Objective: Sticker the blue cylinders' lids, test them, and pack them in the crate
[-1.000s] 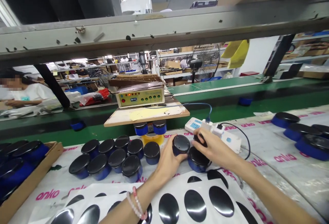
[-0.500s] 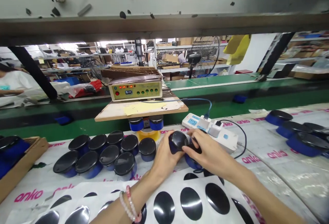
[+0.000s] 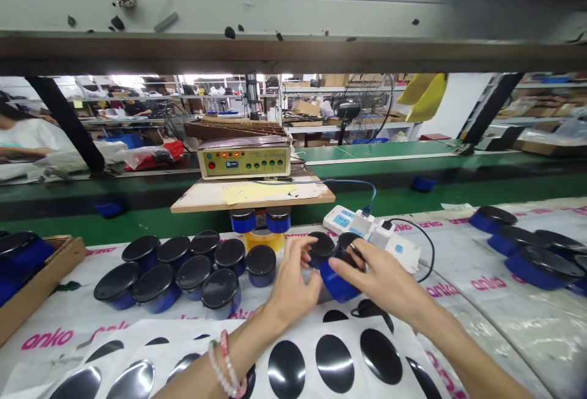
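Note:
My right hand [image 3: 373,267] grips a blue round case [image 3: 338,281], tilted with its blue side toward me; thumb and fingers press on its upper edge. My left hand [image 3: 296,274] has its fingers curled but apart, just left of a black-topped blue case [image 3: 321,245]; whether the fingertips touch it I cannot tell. Another black-topped case [image 3: 351,240] stands behind my right fingers, partly hidden. Below my hands lie white sheets [image 3: 312,327] bearing glossy black round stickers [image 3: 334,362]. A small black looped piece [image 3: 371,310] lies by the sheets' far edge.
Several black-topped blue cases [image 3: 156,283] stand in rows at left, with more at right [image 3: 543,258]. A cardboard box [image 3: 41,289] holds others. A power strip [image 3: 394,243] with cables lies behind my right hand. A control box [image 3: 247,161] sits on a raised board [image 3: 202,197].
My left fingers have loosened from the black-topped case, which now stands farther back. My right hand has tilted the blue case, turning its blue side toward me.

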Demonstrator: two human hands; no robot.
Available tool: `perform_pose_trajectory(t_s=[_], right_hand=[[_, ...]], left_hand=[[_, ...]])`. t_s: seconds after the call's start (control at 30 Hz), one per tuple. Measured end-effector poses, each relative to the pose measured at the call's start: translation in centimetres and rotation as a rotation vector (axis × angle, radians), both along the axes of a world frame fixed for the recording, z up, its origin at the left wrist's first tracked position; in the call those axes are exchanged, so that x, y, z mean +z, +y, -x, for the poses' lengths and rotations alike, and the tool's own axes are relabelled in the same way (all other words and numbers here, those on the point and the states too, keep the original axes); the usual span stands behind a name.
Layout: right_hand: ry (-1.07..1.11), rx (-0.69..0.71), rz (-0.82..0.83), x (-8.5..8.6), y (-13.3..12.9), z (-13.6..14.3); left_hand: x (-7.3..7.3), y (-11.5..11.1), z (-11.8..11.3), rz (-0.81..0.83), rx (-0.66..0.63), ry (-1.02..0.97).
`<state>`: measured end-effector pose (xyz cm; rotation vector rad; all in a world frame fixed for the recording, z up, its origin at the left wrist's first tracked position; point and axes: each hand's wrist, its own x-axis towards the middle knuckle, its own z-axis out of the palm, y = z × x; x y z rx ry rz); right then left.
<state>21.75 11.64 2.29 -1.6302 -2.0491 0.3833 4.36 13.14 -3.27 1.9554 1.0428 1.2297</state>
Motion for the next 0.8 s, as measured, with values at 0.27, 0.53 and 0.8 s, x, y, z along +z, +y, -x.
perform_pose_trajectory(t_s=[0.27, 0.53, 0.8], right_hand=[[0.120, -0.028, -0.124, 0.1, 0.7, -0.6], [0.007, 0.077, -0.170, -2.8, 3.8, -3.4], [0.128, 0.058, -0.261, 0.4, 2.1, -3.1]], left_hand=[[1.4, -1.4, -0.3, 0.010, -0.107, 0.146], [0.6, -1.8, -1.0, 0.112, -0.163, 0.215], [0.6, -1.9, -0.6, 0.004, -0.089, 0.231]])
